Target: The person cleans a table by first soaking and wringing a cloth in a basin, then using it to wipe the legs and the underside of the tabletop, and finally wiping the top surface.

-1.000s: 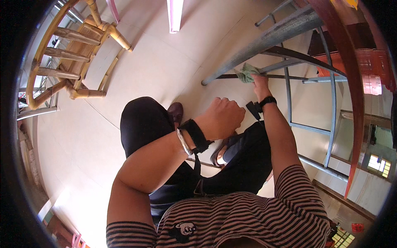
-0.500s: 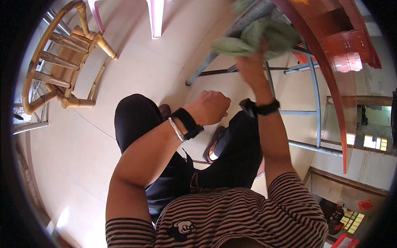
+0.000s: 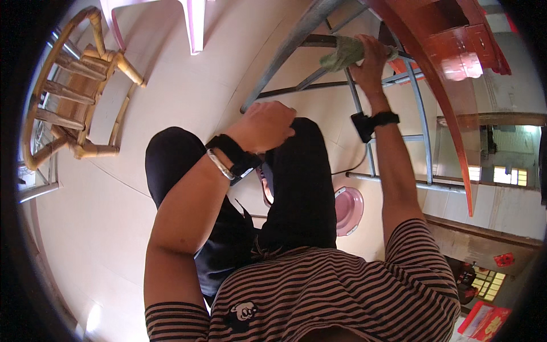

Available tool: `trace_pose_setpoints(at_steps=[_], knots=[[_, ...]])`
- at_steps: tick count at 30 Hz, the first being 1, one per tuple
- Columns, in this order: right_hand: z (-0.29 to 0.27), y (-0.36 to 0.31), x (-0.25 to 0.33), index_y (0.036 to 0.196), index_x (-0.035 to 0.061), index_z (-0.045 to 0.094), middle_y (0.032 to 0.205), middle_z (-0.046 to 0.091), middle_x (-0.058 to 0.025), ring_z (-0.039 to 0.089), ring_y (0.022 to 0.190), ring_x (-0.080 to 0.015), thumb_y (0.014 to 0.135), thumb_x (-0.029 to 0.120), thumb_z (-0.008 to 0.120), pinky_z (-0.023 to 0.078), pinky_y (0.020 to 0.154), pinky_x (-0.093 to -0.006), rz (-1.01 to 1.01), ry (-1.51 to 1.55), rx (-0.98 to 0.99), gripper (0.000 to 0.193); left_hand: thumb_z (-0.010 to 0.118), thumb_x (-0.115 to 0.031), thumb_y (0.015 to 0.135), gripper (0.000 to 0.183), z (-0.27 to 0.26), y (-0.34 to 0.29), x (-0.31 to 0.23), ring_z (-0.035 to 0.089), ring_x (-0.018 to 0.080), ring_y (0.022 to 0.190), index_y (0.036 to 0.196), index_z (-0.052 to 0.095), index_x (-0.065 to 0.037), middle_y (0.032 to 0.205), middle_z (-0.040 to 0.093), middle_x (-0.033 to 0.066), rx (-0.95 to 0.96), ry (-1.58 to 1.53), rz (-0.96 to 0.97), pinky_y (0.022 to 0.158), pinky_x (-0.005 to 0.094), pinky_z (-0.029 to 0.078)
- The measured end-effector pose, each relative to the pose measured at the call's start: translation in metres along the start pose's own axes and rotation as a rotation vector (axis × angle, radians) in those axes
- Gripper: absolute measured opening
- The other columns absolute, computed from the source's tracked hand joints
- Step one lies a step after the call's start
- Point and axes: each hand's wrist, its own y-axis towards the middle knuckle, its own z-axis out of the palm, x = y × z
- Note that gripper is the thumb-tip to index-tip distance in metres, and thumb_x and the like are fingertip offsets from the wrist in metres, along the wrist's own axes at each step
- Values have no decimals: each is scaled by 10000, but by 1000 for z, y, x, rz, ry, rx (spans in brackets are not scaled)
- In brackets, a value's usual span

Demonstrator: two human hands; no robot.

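Observation:
At the upper right my right hand (image 3: 371,64) grips a green cloth (image 3: 342,55), which is wrapped around a dark bar (image 3: 317,40) of a grey metal frame (image 3: 417,105). The frame stands beneath a reddish-brown tabletop (image 3: 441,105), seen from its edge. My left hand (image 3: 266,126) is closed in a loose fist above my knees, with nothing showing in it and apart from the frame. Each wrist carries a black strap; a silver bangle (image 3: 220,163) is on the left one.
A bamboo chair (image 3: 80,94) stands at the far left. Legs of a pink-white plastic stool (image 3: 195,25) come in at the top. A pink basin (image 3: 348,211) lies on the floor right of my knee. A red cabinet (image 3: 456,48) is at the upper right.
My right hand has moved up and slightly right with the cloth, now bunched around the bar. My left fist has shifted left and a little up. My right knee has moved left, uncovering the basin.

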Motion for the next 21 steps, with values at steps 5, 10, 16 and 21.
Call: trace_pose_setpoints(at_steps=[5,10,16,21], knots=[[5,-11,84,1444,125,462,1480,433,-152,326,1424,-382,717,56,727,233,1142,-577,-19,193,-49,777,639,-189,918,219,-12,10,1,670,406,794,1006,682,7,829,683,221,-390,20,-118,727,478,523],[12,-17,63,1440,142,499,1501,442,-77,348,1425,-349,718,-17,662,278,1138,-535,-19,-46,-40,757,569,-80,932,174,-15,28,-13,625,173,601,952,685,48,676,654,116,-770,-399,-131,597,306,505],[23,-32,-49,1313,68,588,1272,589,-140,510,1235,-308,885,52,611,374,1096,-409,377,438,-423,429,591,-143,981,222,-32,32,1,664,133,659,962,692,54,749,698,88,-1017,-703,-104,630,266,556],[21,-78,-77,1288,115,606,1249,641,-109,603,1130,-290,996,315,537,485,954,-491,972,1305,-635,361,611,-170,980,242,-50,25,9,679,143,698,996,690,58,795,704,103,-1035,-979,-85,680,267,581]])
